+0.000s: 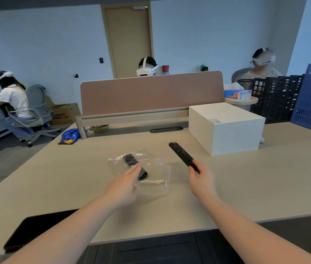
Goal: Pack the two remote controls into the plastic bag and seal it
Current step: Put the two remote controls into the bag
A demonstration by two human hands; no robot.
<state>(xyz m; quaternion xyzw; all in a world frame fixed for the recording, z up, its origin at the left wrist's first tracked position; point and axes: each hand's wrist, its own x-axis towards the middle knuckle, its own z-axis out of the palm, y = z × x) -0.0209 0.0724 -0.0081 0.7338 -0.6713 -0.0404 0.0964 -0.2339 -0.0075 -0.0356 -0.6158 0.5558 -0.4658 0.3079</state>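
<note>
Long remote (182, 155): axis diagonal, far end pointing away-left, near end pinched in right hand (200, 178). Short remote (134, 165): same slant, in plastic bag (156, 180) under loosely spread left hand (126, 184). Beige desk (55, 178), office.

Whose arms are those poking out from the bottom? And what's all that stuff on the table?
They belong to a person wearing a camera on their head, so you see what they see. The left hand reaches to a clear bag with one black remote lying at it. The right hand grips the end of a second remote. Both remotes should end up in the bag. On the table there is also a white box and a dark tablet.
</note>
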